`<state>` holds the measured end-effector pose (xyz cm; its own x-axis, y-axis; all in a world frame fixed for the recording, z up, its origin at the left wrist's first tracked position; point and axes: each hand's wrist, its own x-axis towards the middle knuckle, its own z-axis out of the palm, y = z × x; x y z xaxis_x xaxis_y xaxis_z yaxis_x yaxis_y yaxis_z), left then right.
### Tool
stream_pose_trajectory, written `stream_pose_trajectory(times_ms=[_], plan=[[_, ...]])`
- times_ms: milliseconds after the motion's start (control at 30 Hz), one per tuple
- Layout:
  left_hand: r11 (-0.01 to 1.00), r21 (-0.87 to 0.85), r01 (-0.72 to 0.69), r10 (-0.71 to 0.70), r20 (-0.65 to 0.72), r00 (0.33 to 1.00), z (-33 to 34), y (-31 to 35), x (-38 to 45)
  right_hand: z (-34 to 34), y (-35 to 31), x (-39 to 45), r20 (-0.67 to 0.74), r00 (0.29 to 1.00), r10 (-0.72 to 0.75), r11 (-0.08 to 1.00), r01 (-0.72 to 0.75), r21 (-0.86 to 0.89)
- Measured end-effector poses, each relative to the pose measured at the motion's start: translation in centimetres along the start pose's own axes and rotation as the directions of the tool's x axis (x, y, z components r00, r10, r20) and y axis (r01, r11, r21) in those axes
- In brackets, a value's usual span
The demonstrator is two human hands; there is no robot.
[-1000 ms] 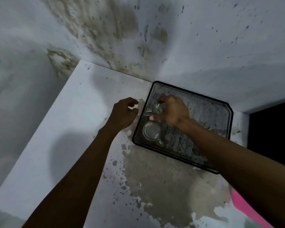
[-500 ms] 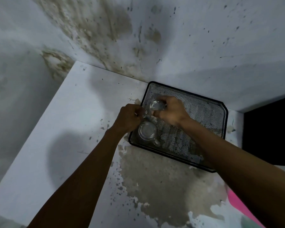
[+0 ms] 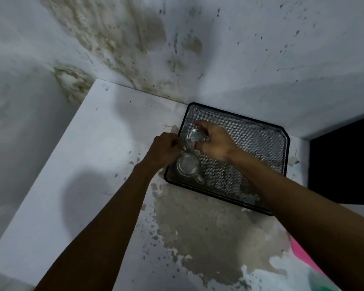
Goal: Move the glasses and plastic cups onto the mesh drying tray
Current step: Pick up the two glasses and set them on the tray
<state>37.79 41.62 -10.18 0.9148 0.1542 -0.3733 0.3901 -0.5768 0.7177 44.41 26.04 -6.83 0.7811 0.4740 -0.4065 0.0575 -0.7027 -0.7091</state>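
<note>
The far glass (image 3: pixel 194 137) stands at the left end of the black mesh drying tray (image 3: pixel 261 141); my right hand (image 3: pixel 215 143) grips it, fingers wrapped around its far and near sides; a glass mug (image 3: pixel 186 166) with its handle pointing near-right stands just near it, at the tray's near-left corner; my left hand (image 3: pixel 164 149) is curled closed at the tray's left rim, fingertips against the far glass; whether it grips the glass I cannot tell; the tray rests on a white ledge (image 3: pixel 82 164) with peeled paint, against the stained wall (image 3: pixel 219 59).
</note>
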Motion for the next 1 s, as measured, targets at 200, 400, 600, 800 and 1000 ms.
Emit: stream_pose_trajectory(times_ms=[200,400,600,800,1000], plan=[[0.999,0.032,-0.017,0.019,-0.056,0.998,-0.2,1.3,-0.9,-0.5,0.3,-1.4,-0.057,0.998,0.003,1.0,-0.002,0.025],[0.992,0.076,-0.098,0.114,-0.255,0.96,0.0,3.4,-2.6,-2.0,1.1,-5.6,-0.164,0.986,-0.005,1.0,0.01,0.03],[0.97,0.056,-0.238,0.24,-0.398,0.886,1.7,7.6,-6.9,-3.5,3.1,-12.1,-0.295,0.955,-0.045,0.998,0.056,0.029],[0.906,0.014,-0.423,0.399,-0.36,0.843,8.0,12.1,-12.6,-5.2,6.7,-20.7,-0.407,0.912,-0.052,0.999,0.05,-0.016],[0.868,0.001,-0.497,0.488,-0.195,0.851,16.5,15.7,-18.0,-6.5,11.4,-30.1,-0.517,0.853,-0.071,0.997,0.064,-0.031]])
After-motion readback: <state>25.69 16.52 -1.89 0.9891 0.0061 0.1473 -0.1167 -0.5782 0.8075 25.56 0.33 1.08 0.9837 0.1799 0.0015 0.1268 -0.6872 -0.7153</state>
